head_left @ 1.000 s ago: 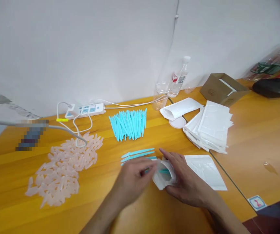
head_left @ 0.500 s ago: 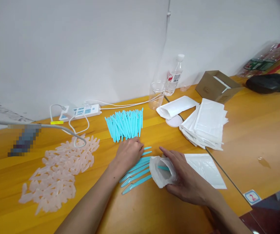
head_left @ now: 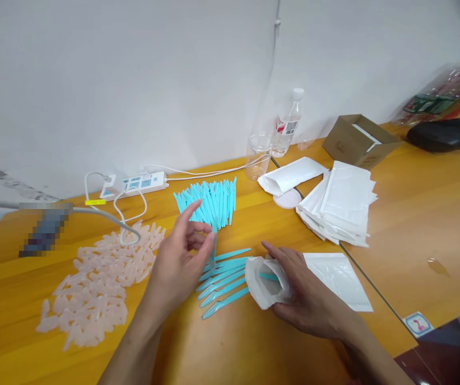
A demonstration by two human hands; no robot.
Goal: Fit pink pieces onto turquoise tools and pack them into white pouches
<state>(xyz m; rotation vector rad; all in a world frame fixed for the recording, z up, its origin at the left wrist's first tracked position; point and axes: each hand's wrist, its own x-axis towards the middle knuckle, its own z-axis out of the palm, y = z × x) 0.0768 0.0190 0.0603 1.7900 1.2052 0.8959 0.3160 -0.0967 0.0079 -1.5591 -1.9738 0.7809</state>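
Note:
My left hand (head_left: 184, 256) is raised over the table. Its index finger points up, and the thumb closes toward the curled fingers on a light-blue eyebrow razor (head_left: 214, 243) held upright. Below it, several blue razors (head_left: 224, 280) with clear-covered ends lie side by side. My right hand (head_left: 304, 289) grips a white padded envelope (head_left: 257, 291), its mouth open toward the left. A bit of blue shows inside the envelope. Behind my left hand sits a dense pile of blue razors (head_left: 222, 200).
Small pale-pink translucent pieces (head_left: 101, 283) spread over the left side. White envelopes (head_left: 342, 200) are stacked at right; another envelope (head_left: 338, 278) lies by my right hand. Farther back are a power strip (head_left: 145, 183), clear cup (head_left: 257, 160), bottle (head_left: 288, 131) and cardboard box (head_left: 358, 141).
My left hand has lifted and drawn back leftward from the row, now with a blue eyebrow razor upright in it. The right hand and envelope have stayed in place.

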